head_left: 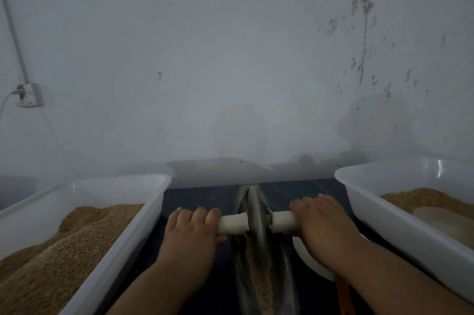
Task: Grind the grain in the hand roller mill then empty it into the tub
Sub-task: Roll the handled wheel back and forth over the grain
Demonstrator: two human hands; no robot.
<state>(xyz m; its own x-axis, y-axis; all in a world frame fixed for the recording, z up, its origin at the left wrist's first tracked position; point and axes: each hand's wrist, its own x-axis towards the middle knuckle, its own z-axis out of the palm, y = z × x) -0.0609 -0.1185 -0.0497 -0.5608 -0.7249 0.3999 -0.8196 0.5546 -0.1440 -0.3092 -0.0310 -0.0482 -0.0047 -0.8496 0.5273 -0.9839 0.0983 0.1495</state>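
The hand roller mill stands in the middle: a grey metal disc wheel (254,214) set upright in a long narrow metal trough (289,276) that runs away from me. Brown ground grain (259,278) lies in the trough near me. A pale axle handle (232,223) sticks out on each side of the wheel. My left hand (191,231) grips the left handle and my right hand (322,222) grips the right handle. A white plastic tub (154,186) on the left holds a heap of brown grain (77,237).
A second white tub (359,176) on the right holds brown grain and a pale patch. A white bowl (307,260) lies under my right wrist. The dark table ends at a grey wall with a socket (28,95) at the left.
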